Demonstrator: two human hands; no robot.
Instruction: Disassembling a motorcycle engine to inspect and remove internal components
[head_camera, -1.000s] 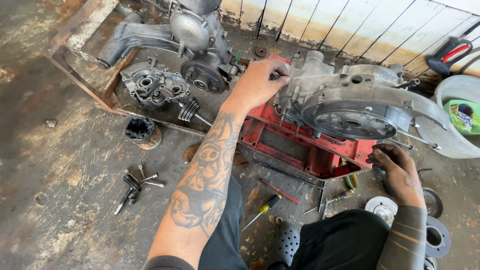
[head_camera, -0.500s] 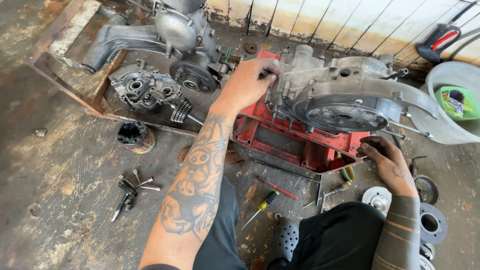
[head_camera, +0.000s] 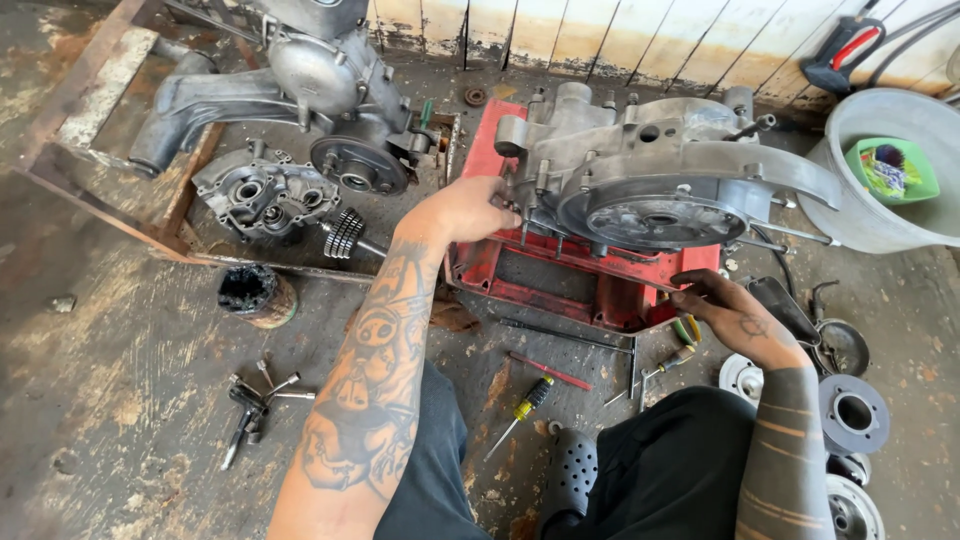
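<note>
Two bare hands work on a grey metal engine case (head_camera: 650, 170) that rests on a red metal tray (head_camera: 560, 285) on the stained concrete floor (head_camera: 120, 400). The left hand (head_camera: 465, 208), at the end of a tattooed forearm, presses against the case's 9 o'clock edge with its fingers curled onto the casting, gripping it. The right hand (head_camera: 725, 305) sits at the tray's 4 o'clock corner, just below the case, with fingers bent around a thin dark rod or tool; what exactly it pinches cannot be told.

At 10 o'clock from the case lies a second engine block (head_camera: 300, 80) inside a rusty steel frame (head_camera: 90, 130), and beside it a loose crankcase half (head_camera: 262, 190) with a small ribbed gear (head_camera: 345, 232) touching its 3 o'clock side. A grimy round can (head_camera: 255, 293) stands at 8 o'clock from the tray. Farther toward 7 o'clock a cluster of sockets and bolts (head_camera: 255, 400) is scattered on the floor. A yellow-handled screwdriver (head_camera: 522, 408) and a red-handled one (head_camera: 550, 371) lie at 6 o'clock from the tray, near the person's dark trousers. At 2 o'clock from the case stands a grey plastic tub (head_camera: 880, 200) holding a green bowl (head_camera: 890, 170). Round metal discs (head_camera: 852, 412) lie at 4 o'clock, beside the right forearm.
</note>
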